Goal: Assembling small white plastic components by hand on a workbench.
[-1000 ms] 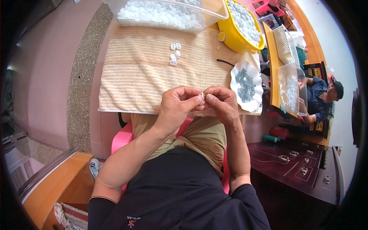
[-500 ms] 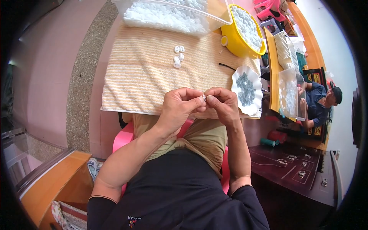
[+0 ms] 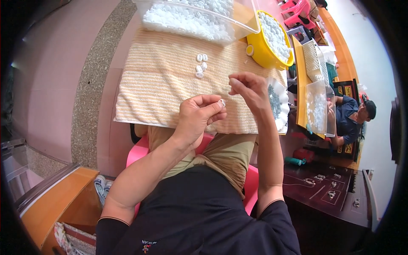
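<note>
My left hand (image 3: 199,114) pinches a small white plastic piece (image 3: 222,103) with a ring-like loop between thumb and forefinger, above the near part of a striped towel (image 3: 157,85). To its right, my right hand (image 3: 251,90) is raised over the towel, thumb and fingertips drawn together. Whatever those fingertips hold, if anything, is too small and blurred to name. Several white oval plastic pieces (image 3: 199,69) lie in a small group on the towel beyond my left hand. A wavy-rimmed white plate (image 3: 282,124) with small grey pieces is partly hidden behind my right hand and forearm.
A clear plastic bin (image 3: 242,37) full of white pieces stands at the towel's far edge. Beside it is a yellow tub (image 3: 257,47), also filled with white pieces. At right, a co-worker (image 3: 350,117) sits by another clear bin (image 3: 311,108) on a wooden table.
My right hand has parted from the left and moved up and right. The white piece stays in my left hand. The black stick seen earlier by the plate is no longer visible.
</note>
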The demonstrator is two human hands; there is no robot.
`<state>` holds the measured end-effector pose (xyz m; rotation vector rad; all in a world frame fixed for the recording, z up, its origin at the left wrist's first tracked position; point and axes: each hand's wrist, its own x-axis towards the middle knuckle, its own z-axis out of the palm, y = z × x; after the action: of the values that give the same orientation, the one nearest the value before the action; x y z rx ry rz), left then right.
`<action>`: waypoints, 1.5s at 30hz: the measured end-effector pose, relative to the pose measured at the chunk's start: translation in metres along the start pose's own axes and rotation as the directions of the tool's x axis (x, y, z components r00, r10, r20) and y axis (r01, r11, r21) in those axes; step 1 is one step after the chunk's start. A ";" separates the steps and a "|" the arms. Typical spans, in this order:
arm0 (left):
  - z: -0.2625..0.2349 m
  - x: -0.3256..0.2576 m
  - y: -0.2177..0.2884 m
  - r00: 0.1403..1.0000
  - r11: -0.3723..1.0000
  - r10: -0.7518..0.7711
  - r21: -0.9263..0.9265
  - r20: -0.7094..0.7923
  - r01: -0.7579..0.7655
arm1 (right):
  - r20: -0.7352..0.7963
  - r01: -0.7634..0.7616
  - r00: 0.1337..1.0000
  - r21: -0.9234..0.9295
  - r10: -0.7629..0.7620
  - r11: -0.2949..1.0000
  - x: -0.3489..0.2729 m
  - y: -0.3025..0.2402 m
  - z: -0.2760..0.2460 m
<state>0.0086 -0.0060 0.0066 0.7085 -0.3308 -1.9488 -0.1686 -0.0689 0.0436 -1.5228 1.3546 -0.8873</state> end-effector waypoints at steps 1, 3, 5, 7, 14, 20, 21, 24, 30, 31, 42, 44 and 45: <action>0.001 0.000 0.001 1.000 1.000 0.008 -0.016 -0.009 -0.008 | 0.014 0.036 0.999 -0.038 -0.035 0.999 0.011 0.004 0.001; 0.001 0.001 0.001 1.000 0.999 0.017 -0.032 -0.021 -0.018 | 0.036 0.054 0.998 -0.123 -0.050 0.991 0.028 0.005 0.007; 0.000 0.001 0.001 0.999 0.998 0.017 -0.062 -0.032 -0.019 | 0.072 0.083 0.995 -0.259 -0.067 0.962 0.046 0.010 0.014; 0.001 0.002 0.002 0.999 0.998 0.014 -0.064 -0.034 -0.016 | 0.069 0.187 0.982 -0.396 -0.174 0.899 0.061 0.019 0.018; -0.002 0.002 0.004 1.000 0.998 0.008 -0.060 -0.027 -0.010 | 0.115 0.235 0.971 -0.633 -0.210 0.737 0.084 0.012 0.037; -0.002 0.002 0.004 0.999 0.999 0.001 -0.048 -0.035 -0.003 | 0.129 0.259 0.964 -0.659 -0.233 0.706 0.088 0.012 0.041; -0.002 0.002 0.004 0.999 0.999 0.000 -0.047 -0.034 -0.002 | 0.128 0.258 0.964 -0.659 -0.233 0.706 0.087 0.011 0.042; -0.002 0.002 0.003 1.000 0.999 0.003 -0.046 -0.029 -0.004 | 0.098 0.201 0.979 -0.640 -0.181 0.741 0.084 0.008 0.042; 0.001 0.001 0.004 0.999 0.998 0.022 -0.064 -0.043 -0.025 | 0.074 0.190 0.981 -0.524 -0.178 0.830 0.062 0.012 0.029; 0.001 0.001 0.004 0.999 0.998 0.029 -0.056 -0.040 -0.032 | 0.069 0.210 0.975 -0.580 -0.210 0.787 0.056 0.014 0.023; 0.000 0.001 0.002 0.998 0.999 0.036 -0.035 -0.042 -0.038 | 0.082 0.258 0.954 -0.714 -0.288 0.651 -0.005 0.018 0.012; -0.001 0.002 0.001 0.999 0.999 0.021 -0.028 -0.035 -0.022 | 0.091 0.262 0.954 -0.715 -0.284 0.648 -0.009 0.015 0.015; -0.001 0.002 0.001 0.999 0.999 0.022 -0.027 -0.034 -0.023 | 0.106 0.269 0.954 -0.714 -0.279 0.646 -0.011 0.014 0.016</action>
<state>0.0097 -0.0078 0.0055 0.7161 -0.2903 -1.9147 -0.1603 -0.0562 0.0255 -2.3928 1.6116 -0.5352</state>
